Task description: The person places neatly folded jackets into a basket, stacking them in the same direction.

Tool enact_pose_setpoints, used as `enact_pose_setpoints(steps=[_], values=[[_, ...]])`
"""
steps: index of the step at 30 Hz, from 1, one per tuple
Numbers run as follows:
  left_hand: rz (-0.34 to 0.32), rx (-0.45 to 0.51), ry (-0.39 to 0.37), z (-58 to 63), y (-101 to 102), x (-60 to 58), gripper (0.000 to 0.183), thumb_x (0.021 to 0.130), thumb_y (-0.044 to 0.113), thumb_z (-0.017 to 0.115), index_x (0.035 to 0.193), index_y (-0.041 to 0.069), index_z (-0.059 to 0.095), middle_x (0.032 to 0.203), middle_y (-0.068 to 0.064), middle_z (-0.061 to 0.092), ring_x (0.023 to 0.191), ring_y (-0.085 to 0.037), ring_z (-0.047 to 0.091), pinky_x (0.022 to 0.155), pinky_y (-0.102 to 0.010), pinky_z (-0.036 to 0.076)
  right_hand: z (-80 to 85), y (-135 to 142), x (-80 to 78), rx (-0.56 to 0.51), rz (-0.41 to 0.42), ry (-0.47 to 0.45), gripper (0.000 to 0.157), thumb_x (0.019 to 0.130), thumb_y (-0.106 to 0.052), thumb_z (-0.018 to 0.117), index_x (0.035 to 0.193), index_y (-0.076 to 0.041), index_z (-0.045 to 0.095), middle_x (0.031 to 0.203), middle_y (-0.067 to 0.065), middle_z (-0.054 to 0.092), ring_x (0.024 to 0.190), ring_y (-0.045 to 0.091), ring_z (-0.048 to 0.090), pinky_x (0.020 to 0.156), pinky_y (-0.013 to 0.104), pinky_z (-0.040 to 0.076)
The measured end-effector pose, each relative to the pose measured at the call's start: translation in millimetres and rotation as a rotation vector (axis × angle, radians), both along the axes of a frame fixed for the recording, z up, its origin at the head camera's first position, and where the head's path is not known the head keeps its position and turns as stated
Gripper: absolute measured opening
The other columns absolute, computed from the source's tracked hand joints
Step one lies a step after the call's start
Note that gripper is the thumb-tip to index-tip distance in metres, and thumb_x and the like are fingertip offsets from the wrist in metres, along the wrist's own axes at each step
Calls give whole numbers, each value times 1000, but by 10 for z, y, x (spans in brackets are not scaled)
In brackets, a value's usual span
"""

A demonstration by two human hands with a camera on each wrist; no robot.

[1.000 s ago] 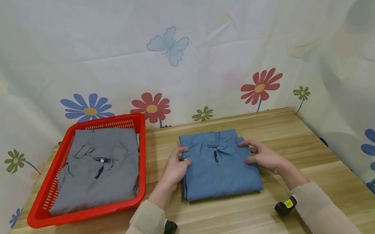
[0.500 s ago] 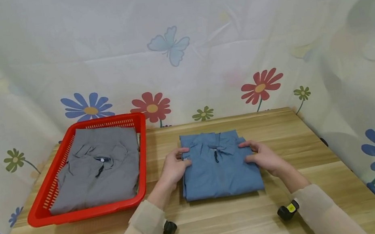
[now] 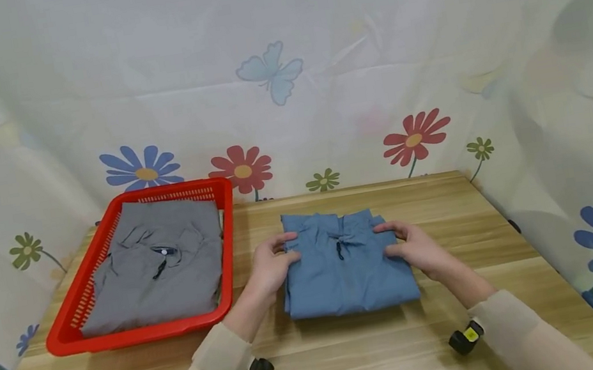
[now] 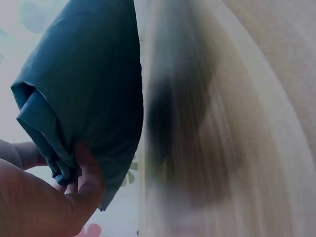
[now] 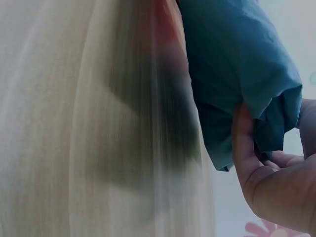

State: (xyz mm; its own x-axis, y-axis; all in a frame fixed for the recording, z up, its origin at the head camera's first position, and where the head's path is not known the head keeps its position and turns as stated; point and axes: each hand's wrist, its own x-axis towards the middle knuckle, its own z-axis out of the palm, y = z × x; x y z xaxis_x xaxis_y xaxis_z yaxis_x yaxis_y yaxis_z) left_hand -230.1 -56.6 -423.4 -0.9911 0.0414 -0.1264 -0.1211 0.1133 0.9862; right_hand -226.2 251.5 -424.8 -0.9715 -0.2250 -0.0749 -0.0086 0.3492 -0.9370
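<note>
A folded blue jacket [image 3: 348, 274], with a black zip pull at its collar, is held level a little above the table. My left hand [image 3: 271, 268] pinches its left side, thumb on top and other fingers around the edge. On the opposite side my right hand [image 3: 420, 248] grips it the same way. In the left wrist view the folded layers of the jacket [image 4: 94, 84] are bunched between thumb and fingers. The right wrist view has the jacket [image 5: 237, 59] with its underside raised off the wood and shadow below. Some fingertips are hidden under the cloth.
A red plastic basket [image 3: 231, 240] stands on the left of the wooden table [image 3: 358, 356]. Inside it lies a folded grey jacket [image 3: 173, 288] with a black zip pull. A flowered cloth backdrop [image 3: 354, 105] rises along the back and sides.
Both hands have lifted the jacket slightly off the table, and its front edge now tilts a little toward me. The hands keep their grip. The basket has not moved.
</note>
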Motion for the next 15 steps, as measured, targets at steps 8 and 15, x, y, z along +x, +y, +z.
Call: enact_pose_setpoints(steps=[8,15], values=[[-30,14,42,231,-110,130,39,94,-1,66,133,7,67,132,-16,54,119,-32,49,104,-45,44,117,-74,84,11,10,10,52,91,3,61,143,0,54,158,22,37,131,33,41,94,38,41],[-57,-25,80,432,-296,160,41,96,2,66,136,6,64,128,-17,56,112,-31,55,100,-42,49,302,-254,133,40,13,43,51,90,2,61,140,-4,57,157,20,38,118,32,53,87,36,46]])
